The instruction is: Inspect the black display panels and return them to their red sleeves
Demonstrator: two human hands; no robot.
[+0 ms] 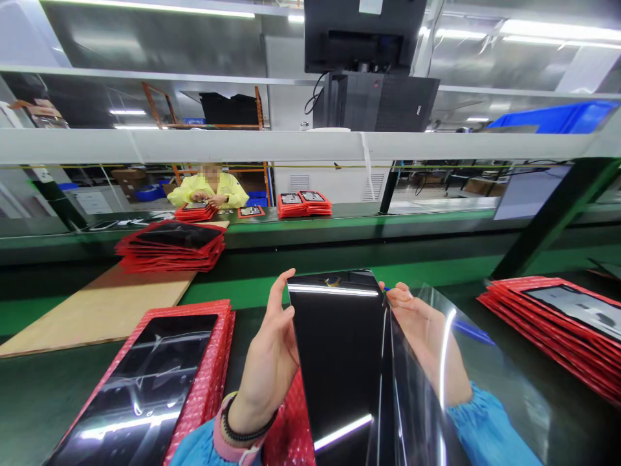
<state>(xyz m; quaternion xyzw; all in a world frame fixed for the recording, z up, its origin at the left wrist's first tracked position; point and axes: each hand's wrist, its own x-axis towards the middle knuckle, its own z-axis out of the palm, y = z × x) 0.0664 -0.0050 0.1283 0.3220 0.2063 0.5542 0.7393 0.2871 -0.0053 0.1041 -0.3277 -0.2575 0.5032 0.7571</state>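
Note:
A glossy black screen panel (339,362) stands tilted up in front of me, reflecting the ceiling lights. My left hand (269,366) grips it along its left edge, thumb and fingers around the side. Along the right edge, a clear protective film (427,388) curls away from the panel and out to the right. My right hand (427,336), seen partly through this film, pinches it near the panel's upper right corner, where a bit of blue shows. Below the panel lies red bubble wrap (291,427), mostly hidden.
At left, another black screen (155,362) lies on red bubble-wrap bags. Behind it, a stack of red bags (169,249) sits by a wooden board (97,317). More red-bagged parts (557,323) are piled at right. Across the bench, a person (208,191) in yellow handles similar pieces.

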